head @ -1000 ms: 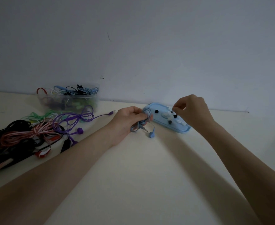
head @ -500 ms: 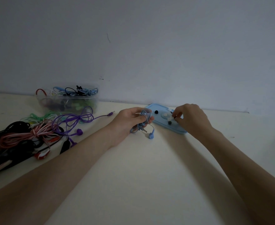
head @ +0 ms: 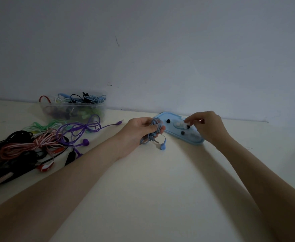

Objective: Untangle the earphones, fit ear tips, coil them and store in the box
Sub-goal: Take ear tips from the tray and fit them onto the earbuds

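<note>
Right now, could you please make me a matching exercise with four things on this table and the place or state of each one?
Things:
1. blue earphones
2. purple earphones
3. black ear tips
4. clear box

Places or states:
A. lying loose on the blue lid
B. at the wall, filled with cables of many colours
C. bunched in the left hand
D. lying on the table, beside the pile of cables

Pairs: 1-C, 2-D, 3-A, 4-B

The right hand pinches something small over the lid.
</note>
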{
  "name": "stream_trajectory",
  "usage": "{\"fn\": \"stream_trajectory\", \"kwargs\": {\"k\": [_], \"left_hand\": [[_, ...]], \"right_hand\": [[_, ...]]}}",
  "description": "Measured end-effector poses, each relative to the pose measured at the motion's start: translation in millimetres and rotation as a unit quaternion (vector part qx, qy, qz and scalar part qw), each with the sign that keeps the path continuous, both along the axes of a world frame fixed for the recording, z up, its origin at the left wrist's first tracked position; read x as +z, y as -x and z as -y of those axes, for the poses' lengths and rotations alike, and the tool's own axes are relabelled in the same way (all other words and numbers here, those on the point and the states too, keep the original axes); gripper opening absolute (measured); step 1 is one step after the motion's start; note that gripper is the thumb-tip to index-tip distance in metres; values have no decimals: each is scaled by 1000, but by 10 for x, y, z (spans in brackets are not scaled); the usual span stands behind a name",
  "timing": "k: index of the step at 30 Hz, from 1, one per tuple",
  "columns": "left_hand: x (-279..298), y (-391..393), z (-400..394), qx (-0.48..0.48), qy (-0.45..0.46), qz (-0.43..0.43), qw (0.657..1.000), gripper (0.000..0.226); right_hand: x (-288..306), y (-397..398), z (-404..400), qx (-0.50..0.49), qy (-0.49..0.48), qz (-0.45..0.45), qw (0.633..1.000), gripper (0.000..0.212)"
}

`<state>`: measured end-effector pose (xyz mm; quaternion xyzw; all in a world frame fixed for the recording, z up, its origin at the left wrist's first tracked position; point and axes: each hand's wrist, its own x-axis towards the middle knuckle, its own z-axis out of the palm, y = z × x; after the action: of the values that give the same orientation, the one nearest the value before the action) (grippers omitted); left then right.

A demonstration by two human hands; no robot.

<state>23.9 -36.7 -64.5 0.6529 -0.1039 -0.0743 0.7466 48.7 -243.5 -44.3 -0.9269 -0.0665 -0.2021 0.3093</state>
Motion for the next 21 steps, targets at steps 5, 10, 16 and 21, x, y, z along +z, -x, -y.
{"fn": "stream_trajectory", "kwargs": {"k": [5,10,16,21], "left_hand": [[-18,-9,-3,6,11,-3,1000,12],[-16,-16,-5,-1,21,-5,1000,13],[-12,-10,-7,2,18,-1,1000,13],[-27,-20,-7,1,16,0,1000,15]], "right_hand": [[-33,-5,-31,17,39,-38,998,44],[31,-14,40,7,4,2,1000,41],[30,-28,106,14,87,-33,996,10],[-28,-44,-2,40,121,6,992,26]]}}
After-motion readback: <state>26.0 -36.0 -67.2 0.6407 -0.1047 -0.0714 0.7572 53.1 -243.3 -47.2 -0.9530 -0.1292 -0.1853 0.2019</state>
